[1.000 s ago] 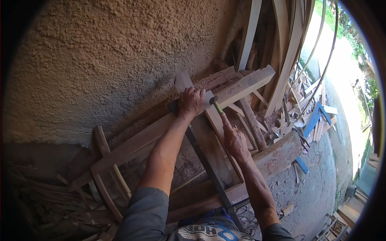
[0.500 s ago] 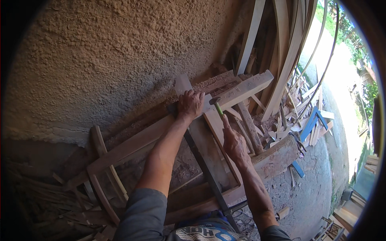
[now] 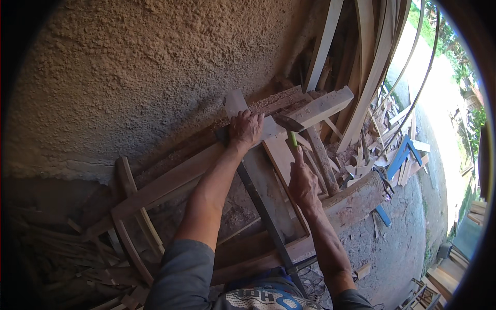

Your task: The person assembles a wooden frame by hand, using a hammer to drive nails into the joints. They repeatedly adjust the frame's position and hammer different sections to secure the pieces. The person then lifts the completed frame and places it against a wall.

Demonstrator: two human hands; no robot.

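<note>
My right hand (image 3: pixel 304 186) is closed round the green handle of a hammer (image 3: pixel 289 124), its index finger stretched along the handle. The hammer's dark head is beside the light wooden beam (image 3: pixel 328 107); whether they touch I cannot tell. My left hand (image 3: pixel 247 129) grips a wooden frame at its joint, fingers bent over the top, close to a pale upright wood piece (image 3: pixel 235 103). From this joint a long wooden rail (image 3: pixel 170 182) runs down to the left. A dark metal bar (image 3: pixel 263 212) crosses the frame from the joint toward my body.
Behind the frame rises a rough plastered wall (image 3: pixel 155 67). Long boards (image 3: pixel 364 67) lean at the back right. Wood offcuts (image 3: pixel 356 165) and a blue angled piece (image 3: pixel 398 160) lie on the right. Dark scrap wood (image 3: pixel 57 253) is piled at lower left.
The hammer's head has shifted a little to the right along the beam, its handle now steeper. My left hand remains on the frame joint.
</note>
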